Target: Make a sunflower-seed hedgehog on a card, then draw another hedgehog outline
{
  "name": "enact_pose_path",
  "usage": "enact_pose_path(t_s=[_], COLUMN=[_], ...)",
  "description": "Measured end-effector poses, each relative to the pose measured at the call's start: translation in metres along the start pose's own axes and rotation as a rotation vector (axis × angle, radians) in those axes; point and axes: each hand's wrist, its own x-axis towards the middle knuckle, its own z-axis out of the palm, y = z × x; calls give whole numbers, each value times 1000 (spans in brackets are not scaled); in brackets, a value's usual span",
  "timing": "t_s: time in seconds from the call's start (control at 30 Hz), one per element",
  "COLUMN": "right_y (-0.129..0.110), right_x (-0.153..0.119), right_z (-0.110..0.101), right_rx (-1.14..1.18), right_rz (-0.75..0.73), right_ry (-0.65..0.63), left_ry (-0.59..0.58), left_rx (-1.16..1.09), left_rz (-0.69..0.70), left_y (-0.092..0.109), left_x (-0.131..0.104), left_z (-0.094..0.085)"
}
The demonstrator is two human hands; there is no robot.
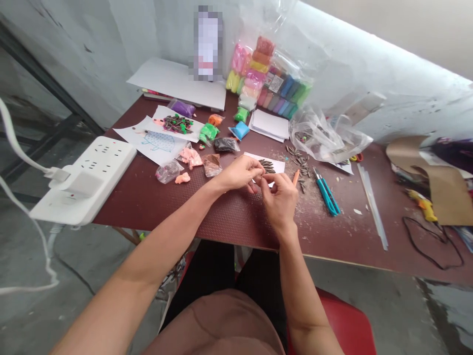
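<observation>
Both hands met over the table: the left hand [240, 173] and right hand [280, 197] pinched fingertips together on something too small to identify, while the seed-covered card [269, 166] lay just beyond them.

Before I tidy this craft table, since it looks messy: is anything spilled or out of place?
Yes. Sunflower seeds lie scattered loose on the table beside the open plastic bag, with pale crumbs around the teal cutter. The power strip juts past the table's left edge.
</observation>
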Motion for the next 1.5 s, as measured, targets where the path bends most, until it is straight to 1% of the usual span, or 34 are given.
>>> enact_pose_path(t_s=[0.07, 0.17, 0.27, 0.43, 0.57, 0.8, 0.9, 1.03, 1.1, 1.17, 1.23, 1.3, 1.5], right_y=[3, 5, 5, 3, 3, 3, 8, 21, 26, 28, 28, 28, 29], right_x=[1, 1, 0, -3, -4, -5, -5, -1, 2, 5, 8, 10, 12], right_z=[-3, -7, -11, -15, -17, -15, -15, -14, -12, -10, -8, -6, 2], right_rx=[11, 49, 94, 231, 320, 336, 257, -26, -176, -279, -336, -356, -383], right_rz=[6, 14, 42, 83, 135, 101, 98, 98, 112, 127, 129, 115, 74], right_ry=[16, -7, -28, -1, 2, 11, -4, -41, -72, -116, -159, -193, -240], left_ry=[-35, -77, -82, -108, -104, -71, -46, 78, 104, 119, 153, 171, 141], left_rx=[23, 56, 70, 32, -3, 32, 111, 258, 381, 556, 717, 796, 797], left_rz=[16, 77, 117, 145, 152, 142, 107, 80, 89, 119, 162, 179, 170], left_y=[-1, -4, -7, -6, -5, -4, -3, -5, -9, -13, -17, -21, -25], left_x=[0, 0, 0, -3, -4, -4, -4, -2, 1, 3, 6, 8, 10], left_z=[-1, -3, -5, -8, -8, -6, -5, -5, -5, -5, -5, -5, -8])
